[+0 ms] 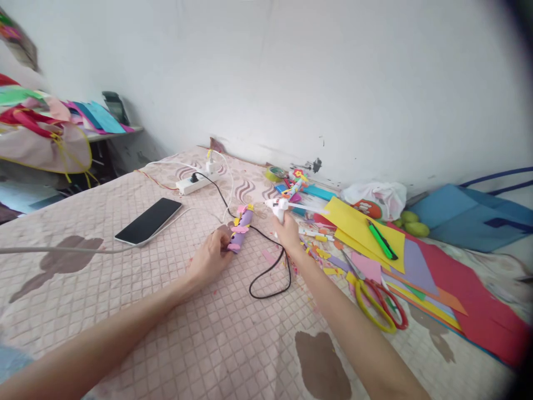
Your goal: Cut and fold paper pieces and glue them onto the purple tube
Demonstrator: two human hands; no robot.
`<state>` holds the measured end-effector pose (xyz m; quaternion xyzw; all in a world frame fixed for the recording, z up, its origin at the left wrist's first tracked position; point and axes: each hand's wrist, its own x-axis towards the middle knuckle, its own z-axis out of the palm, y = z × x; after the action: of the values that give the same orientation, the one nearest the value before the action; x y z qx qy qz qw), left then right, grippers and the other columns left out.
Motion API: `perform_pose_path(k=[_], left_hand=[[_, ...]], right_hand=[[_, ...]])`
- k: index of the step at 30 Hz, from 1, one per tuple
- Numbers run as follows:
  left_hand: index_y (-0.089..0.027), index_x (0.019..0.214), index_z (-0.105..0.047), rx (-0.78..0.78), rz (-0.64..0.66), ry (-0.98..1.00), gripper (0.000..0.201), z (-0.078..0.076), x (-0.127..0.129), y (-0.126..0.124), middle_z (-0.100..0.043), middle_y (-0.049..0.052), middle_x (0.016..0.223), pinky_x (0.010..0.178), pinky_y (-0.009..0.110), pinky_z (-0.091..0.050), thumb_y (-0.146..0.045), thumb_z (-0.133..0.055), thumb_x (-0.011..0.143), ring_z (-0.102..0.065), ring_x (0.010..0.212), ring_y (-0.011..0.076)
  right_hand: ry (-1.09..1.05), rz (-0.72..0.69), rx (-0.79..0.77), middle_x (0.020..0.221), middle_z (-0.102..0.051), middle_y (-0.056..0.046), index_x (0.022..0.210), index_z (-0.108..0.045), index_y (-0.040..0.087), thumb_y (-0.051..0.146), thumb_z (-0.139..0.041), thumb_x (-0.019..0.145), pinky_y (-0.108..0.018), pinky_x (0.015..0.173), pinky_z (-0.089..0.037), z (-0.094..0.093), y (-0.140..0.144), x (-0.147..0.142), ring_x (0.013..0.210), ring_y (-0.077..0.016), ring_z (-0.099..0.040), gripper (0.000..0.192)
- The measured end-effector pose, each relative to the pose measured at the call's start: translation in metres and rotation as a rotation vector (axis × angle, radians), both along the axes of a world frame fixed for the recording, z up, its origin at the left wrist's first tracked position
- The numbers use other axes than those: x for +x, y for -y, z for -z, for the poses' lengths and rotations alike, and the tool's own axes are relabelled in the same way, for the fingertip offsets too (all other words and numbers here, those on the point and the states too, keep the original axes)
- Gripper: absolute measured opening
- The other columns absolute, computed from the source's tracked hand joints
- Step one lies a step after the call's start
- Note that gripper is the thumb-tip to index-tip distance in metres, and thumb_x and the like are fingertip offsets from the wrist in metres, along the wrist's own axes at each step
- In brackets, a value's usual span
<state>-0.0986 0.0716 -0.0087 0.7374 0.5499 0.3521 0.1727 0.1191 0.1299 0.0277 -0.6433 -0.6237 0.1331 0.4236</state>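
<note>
My left hand (pixel 211 256) grips the near end of a purple foam roll (pixel 241 228) dotted with pink and yellow foam flowers, which lies on the pink quilted bedcover (pixel 175 311). My right hand (pixel 288 230) holds a white glue gun (pixel 278 207) upright, its nozzle pointing left toward the far end of the roll. The gun's black cord (pixel 270 278) loops across the cover between my arms.
A black phone (pixel 149 220) and a white power strip (pixel 195 183) lie to the left. Right of my hands are foam scraps, coloured sheets (pixel 416 266), a green cutter (pixel 382 240), yellow-and-red scissors (pixel 381 305), a tape roll (pixel 275 174), a blue bag (pixel 470 214).
</note>
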Motion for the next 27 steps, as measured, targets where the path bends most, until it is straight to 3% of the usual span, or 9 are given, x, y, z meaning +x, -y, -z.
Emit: perform_pose_path(k=[5, 9, 14, 19, 21, 23, 25, 27], left_hand=[[-0.02, 0.082, -0.042, 0.038, -0.012, -0.052, 0.012, 0.0, 0.0, 0.0, -0.057, 0.001, 0.079, 0.057, 0.025, -0.04, -0.019, -0.05, 0.074, -0.054, 0.068, 0.0146], [-0.02, 0.084, -0.043, 0.063, -0.011, -0.073, 0.013, 0.001, -0.002, 0.0, -0.057, 0.001, 0.081, 0.059, 0.026, -0.041, -0.014, -0.047, 0.073, -0.055, 0.07, 0.0152], [-0.02, 0.085, -0.044, 0.113, -0.005, -0.114, 0.017, 0.001, -0.003, -0.002, -0.058, 0.003, 0.084, 0.063, 0.028, -0.043, -0.01, -0.045, 0.072, -0.057, 0.075, 0.0171], [-0.02, 0.087, -0.044, 0.17, 0.036, -0.187, 0.018, -0.003, -0.005, -0.002, -0.06, 0.004, 0.088, 0.07, 0.031, -0.044, -0.009, -0.043, 0.073, -0.057, 0.083, 0.0193], [-0.02, 0.088, -0.045, 0.152, 0.017, -0.186, 0.017, -0.003, -0.005, -0.002, -0.06, 0.003, 0.085, 0.068, 0.03, -0.044, -0.01, -0.043, 0.074, -0.058, 0.079, 0.0185], [-0.021, 0.09, -0.046, 0.124, -0.02, -0.164, 0.018, -0.003, -0.004, -0.002, -0.061, 0.002, 0.082, 0.062, 0.028, -0.043, -0.011, -0.043, 0.075, -0.058, 0.071, 0.0167], [-0.021, 0.092, -0.048, 0.119, -0.039, -0.132, 0.018, -0.002, -0.003, -0.002, -0.061, 0.001, 0.08, 0.058, 0.026, -0.042, -0.012, -0.044, 0.076, -0.058, 0.066, 0.0149], [-0.02, 0.092, -0.051, 0.139, -0.035, -0.11, 0.017, -0.002, -0.004, -0.003, -0.062, 0.001, 0.079, 0.058, 0.024, -0.043, -0.013, -0.045, 0.077, -0.058, 0.065, 0.0137]], right_hand=[[0.069, 0.032, 0.009, 0.083, -0.063, -0.013, 0.083, -0.059, 0.013, 0.036, -0.047, 0.079, -0.034, 0.072, -0.041, 0.018, -0.027, -0.016, 0.082, -0.0257, -0.058, 0.026], [0.091, -0.002, 0.007, 0.085, -0.064, -0.013, 0.088, -0.06, 0.014, 0.036, -0.05, 0.078, -0.035, 0.075, -0.042, 0.029, -0.029, -0.019, 0.086, -0.0266, -0.058, 0.026], [0.076, -0.049, 0.048, 0.096, -0.062, -0.013, 0.099, -0.056, 0.014, 0.034, -0.054, 0.076, -0.037, 0.081, -0.043, 0.026, -0.017, -0.011, 0.095, -0.0264, -0.056, 0.031], [-0.052, 0.03, 0.102, 0.111, -0.054, -0.018, 0.107, -0.049, 0.013, 0.03, -0.05, 0.077, -0.043, 0.089, -0.038, 0.014, 0.014, -0.01, 0.104, -0.0269, -0.049, 0.034], [-0.244, -0.069, -0.047, 0.1, -0.059, -0.013, 0.095, -0.053, 0.016, 0.031, -0.05, 0.078, -0.038, 0.082, -0.043, 0.012, 0.031, -0.017, 0.093, -0.0237, -0.056, 0.023], [-0.343, -0.196, -0.199, 0.078, -0.063, -0.007, 0.077, -0.056, 0.018, 0.034, -0.05, 0.077, -0.031, 0.061, -0.048, 0.013, 0.046, -0.028, 0.068, -0.0192, -0.06, 0.016], [-0.422, -0.288, -0.319, 0.067, -0.062, -0.003, 0.07, -0.056, 0.018, 0.034, -0.05, 0.077, -0.024, 0.042, -0.041, 0.015, 0.057, -0.041, 0.049, -0.0149, -0.057, 0.018], [-0.514, -0.328, -0.403, 0.07, -0.063, -0.003, 0.072, -0.058, 0.018, 0.032, -0.049, 0.077, -0.021, 0.034, -0.035, 0.017, 0.062, -0.051, 0.045, -0.0131, -0.057, 0.018]])
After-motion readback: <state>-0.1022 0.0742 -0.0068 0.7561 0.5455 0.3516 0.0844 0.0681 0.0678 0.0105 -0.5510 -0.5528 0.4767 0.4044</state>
